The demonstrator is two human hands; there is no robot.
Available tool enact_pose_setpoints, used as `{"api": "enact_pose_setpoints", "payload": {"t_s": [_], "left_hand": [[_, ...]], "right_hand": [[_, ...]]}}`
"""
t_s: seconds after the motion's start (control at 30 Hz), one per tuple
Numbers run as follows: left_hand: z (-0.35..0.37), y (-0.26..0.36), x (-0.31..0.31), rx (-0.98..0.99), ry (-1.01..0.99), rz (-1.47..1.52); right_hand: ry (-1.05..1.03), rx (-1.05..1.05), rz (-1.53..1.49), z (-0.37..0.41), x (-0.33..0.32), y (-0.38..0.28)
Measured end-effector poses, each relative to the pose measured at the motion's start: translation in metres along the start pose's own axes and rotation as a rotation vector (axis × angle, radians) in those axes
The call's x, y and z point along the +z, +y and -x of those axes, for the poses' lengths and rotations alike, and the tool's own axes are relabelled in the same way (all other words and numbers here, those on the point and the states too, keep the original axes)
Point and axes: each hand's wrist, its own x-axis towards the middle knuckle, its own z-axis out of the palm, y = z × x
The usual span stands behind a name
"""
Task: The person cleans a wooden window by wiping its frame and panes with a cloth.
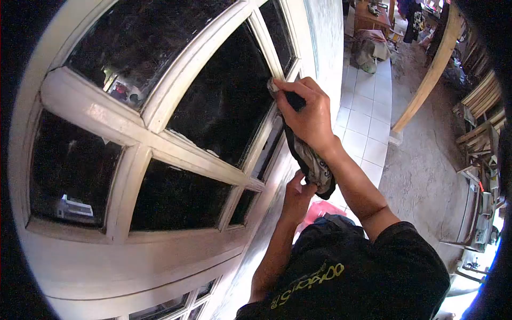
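Note:
My right hand (306, 109) is closed in a pinch on one end of a dark cloth with a grey printed pattern (314, 162). Its fingertips and a pale bunched bit of cloth press at the white wooden bar beside a dark glass pane (224, 96). From there the cloth hangs down under my right wrist. Lower down, my left hand (297, 198) is closed on the cloth's bottom end, though part of its grip is hidden. Both hands are in front of a white framed window panel (186, 152) with several panes.
Below the cloth a pink plastic item (319, 210) shows partly behind my body. White floor tiles (362, 120) run along the wall. To the right are a slanted wooden post (426, 74), a concrete floor (416, 170) and stacked wood (482, 98). A covered object (368, 53) stands farther back.

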Motion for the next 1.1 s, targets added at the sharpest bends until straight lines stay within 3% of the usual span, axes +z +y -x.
{"api": "enact_pose_setpoints", "payload": {"t_s": [0.07,0.17,0.37,0.4,0.47,0.53,0.63,0.7,0.73,0.83,0.9,1.0,1.1], "left_hand": [[0.002,-0.012,-0.004,-0.020,-0.005,0.115],[0.006,-0.008,-0.006,0.050,-0.011,-0.021],[-0.001,0.019,0.003,0.114,0.018,0.223],[0.000,0.037,0.006,0.122,0.026,0.043],[-0.004,0.046,0.011,0.294,0.028,0.004],[0.000,0.089,0.025,0.234,0.089,0.131],[-0.010,0.088,0.017,0.311,0.007,0.135],[-0.003,0.083,0.013,0.196,0.083,-0.123],[-0.005,0.066,0.008,0.174,0.038,0.036],[-0.005,0.023,-0.001,0.127,0.012,0.063],[0.008,0.021,0.001,-0.017,0.015,-0.119],[0.010,-0.001,0.005,-0.006,0.017,0.102],[0.009,0.031,0.007,0.015,0.044,-0.025]], "right_hand": [[-0.028,0.015,0.013,0.001,-0.002,-0.001],[-0.049,0.073,-0.092,-0.001,-0.003,-0.001],[0.112,-0.084,-0.069,-0.024,0.006,-0.011],[0.119,-0.090,-0.063,-0.031,0.006,-0.015],[0.197,-0.203,-0.082,-0.056,0.008,-0.030],[0.218,-0.237,-0.081,-0.076,0.007,-0.042],[0.208,-0.249,-0.054,-0.086,0.004,-0.046],[0.267,-0.352,-0.074,-0.074,0.008,-0.036],[0.214,-0.333,-0.029,-0.063,0.009,-0.029],[0.085,-0.147,0.046,-0.025,0.002,-0.024],[0.044,-0.102,0.041,0.003,0.002,-0.006],[0.029,-0.072,0.007,0.005,0.003,0.000],[0.058,-0.082,0.016,-0.011,0.005,-0.002]]}}
